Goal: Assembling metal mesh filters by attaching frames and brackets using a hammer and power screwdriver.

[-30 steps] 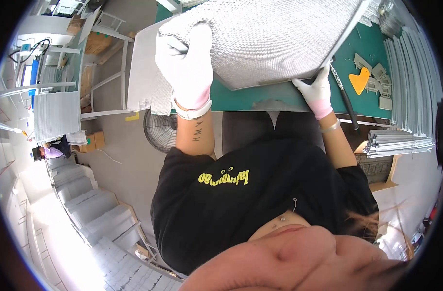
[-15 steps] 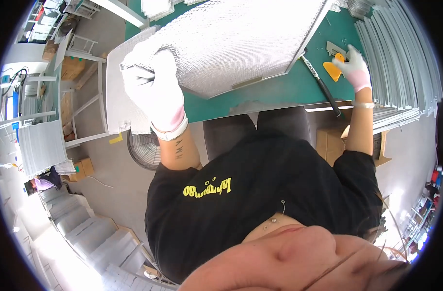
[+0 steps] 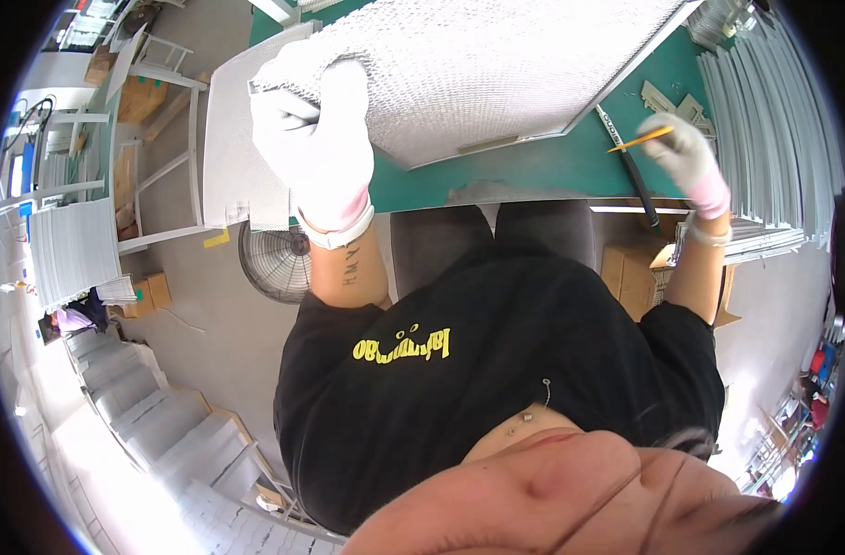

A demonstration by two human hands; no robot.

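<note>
My left hand (image 3: 316,139), in a white glove, is closed on the left edge of a large silvery textured panel (image 3: 478,83) with a thin frame. The panel is tilted up over a green tabletop (image 3: 533,171). In my right hand (image 3: 686,153), also gloved, is a flat yellow scraper (image 3: 642,139), seen nearly edge-on above the table. Just below the scraper lies a black-handled hammer-like tool (image 3: 637,180) with a pale upper shaft; its head is hidden by the panel. Small pale grey plates (image 3: 677,100) rest beyond my right hand.
A row of stacked grey frame strips (image 3: 765,129) lines the table's right side. At the left, a pale sheet (image 3: 242,139) lies under the panel. A floor fan (image 3: 275,262) stands below the table, with a cardboard box (image 3: 626,277) at lower right.
My right hand has picked the yellow scraper up off the table and turned it edge-on. My left hand and the panel appear shifted slightly right in the view.
</note>
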